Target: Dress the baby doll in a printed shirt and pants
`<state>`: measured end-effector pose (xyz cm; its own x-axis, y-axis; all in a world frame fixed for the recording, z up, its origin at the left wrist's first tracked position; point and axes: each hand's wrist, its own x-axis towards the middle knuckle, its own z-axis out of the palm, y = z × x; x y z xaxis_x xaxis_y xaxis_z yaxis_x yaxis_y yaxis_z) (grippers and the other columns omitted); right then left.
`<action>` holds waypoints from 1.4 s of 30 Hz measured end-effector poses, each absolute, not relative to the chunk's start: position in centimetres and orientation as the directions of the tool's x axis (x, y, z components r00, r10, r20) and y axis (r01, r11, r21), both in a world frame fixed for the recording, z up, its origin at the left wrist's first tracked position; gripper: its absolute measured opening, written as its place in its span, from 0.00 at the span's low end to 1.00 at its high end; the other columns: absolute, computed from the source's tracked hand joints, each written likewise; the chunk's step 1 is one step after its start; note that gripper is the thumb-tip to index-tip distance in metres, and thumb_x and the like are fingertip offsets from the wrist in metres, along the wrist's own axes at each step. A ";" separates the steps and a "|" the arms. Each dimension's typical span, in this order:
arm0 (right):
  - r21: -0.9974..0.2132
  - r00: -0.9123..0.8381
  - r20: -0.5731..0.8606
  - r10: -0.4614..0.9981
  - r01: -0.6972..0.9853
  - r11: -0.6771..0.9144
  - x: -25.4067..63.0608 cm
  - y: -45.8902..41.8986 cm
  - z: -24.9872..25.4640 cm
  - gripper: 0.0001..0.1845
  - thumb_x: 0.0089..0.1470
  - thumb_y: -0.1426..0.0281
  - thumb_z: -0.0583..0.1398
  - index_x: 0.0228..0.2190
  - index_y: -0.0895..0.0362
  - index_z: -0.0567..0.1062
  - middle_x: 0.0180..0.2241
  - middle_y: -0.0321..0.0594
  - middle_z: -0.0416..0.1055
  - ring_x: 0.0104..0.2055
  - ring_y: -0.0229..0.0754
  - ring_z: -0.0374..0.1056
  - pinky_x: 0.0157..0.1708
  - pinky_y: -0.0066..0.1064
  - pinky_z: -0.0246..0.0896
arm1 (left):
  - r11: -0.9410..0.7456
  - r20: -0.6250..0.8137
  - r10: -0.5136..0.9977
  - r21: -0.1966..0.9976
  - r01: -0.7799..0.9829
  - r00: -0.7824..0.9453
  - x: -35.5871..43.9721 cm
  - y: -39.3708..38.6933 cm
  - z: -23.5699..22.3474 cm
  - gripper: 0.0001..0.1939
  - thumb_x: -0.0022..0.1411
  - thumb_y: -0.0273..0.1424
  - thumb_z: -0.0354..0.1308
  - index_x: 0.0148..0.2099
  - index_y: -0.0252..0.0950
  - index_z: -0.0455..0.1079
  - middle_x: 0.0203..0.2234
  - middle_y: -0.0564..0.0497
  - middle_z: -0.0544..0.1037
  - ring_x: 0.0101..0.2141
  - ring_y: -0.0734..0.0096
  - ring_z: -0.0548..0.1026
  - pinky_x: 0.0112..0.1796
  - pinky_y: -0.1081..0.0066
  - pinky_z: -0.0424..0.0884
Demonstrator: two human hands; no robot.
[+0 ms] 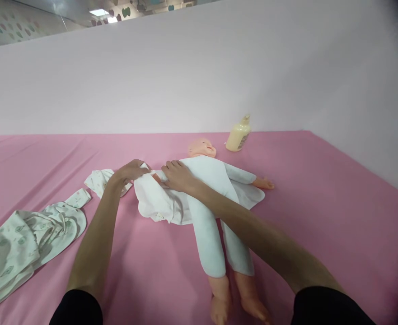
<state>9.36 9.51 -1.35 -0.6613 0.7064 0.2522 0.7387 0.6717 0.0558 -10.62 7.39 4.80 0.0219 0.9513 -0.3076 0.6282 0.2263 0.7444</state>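
A baby doll [212, 180] with a white cloth body lies on its back on the pink surface [320, 203], head toward the wall. A white garment [154, 201] is spread under and beside its torso. My left hand [131, 170] pinches the garment's upper edge near the doll's hidden arm. Beside it, my right hand [177, 175] is curled on the same cloth at the doll's shoulder.
A cream lotion bottle [238, 135] lies near the wall behind the doll's head. Patterned baby clothes [25, 243] are heaped at the left, and a small patterned cloth [99, 179] lies by my left hand. A pale wall rises behind.
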 end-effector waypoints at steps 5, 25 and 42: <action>0.102 -0.671 0.233 0.704 0.737 0.668 9.3 9.2 -1.5 0.21 0.61 0.74 0.53 0.53 0.70 0.69 0.50 0.59 0.69 0.52 0.56 0.63 0.56 0.43 0.51 | 0.170 -0.147 0.985 0.910 0.379 -0.091 -8.7 7.6 5.3 0.12 0.54 0.30 0.62 0.42 0.36 0.74 0.21 0.54 0.70 0.20 0.77 0.66 0.21 0.77 0.60; 0.098 -0.531 0.047 0.846 0.845 0.525 12.2 11.6 1.1 0.20 0.57 0.72 0.58 0.51 0.66 0.73 0.51 0.59 0.71 0.54 0.61 0.66 0.51 0.44 0.60 | -0.033 0.034 0.993 0.999 -0.009 0.113 -3.4 9.0 3.2 0.10 0.65 0.32 0.57 0.48 0.38 0.66 0.16 0.61 0.63 0.11 0.83 0.57 0.15 0.79 0.50; -0.019 -0.598 0.126 0.792 0.796 0.605 13.8 11.0 0.8 0.16 0.55 0.72 0.59 0.45 0.62 0.76 0.48 0.53 0.74 0.52 0.52 0.68 0.50 0.39 0.61 | 0.007 -0.025 0.993 0.988 0.154 0.117 -2.0 13.3 2.5 0.12 0.60 0.28 0.59 0.47 0.34 0.68 0.23 0.54 0.70 0.21 0.79 0.67 0.26 0.75 0.64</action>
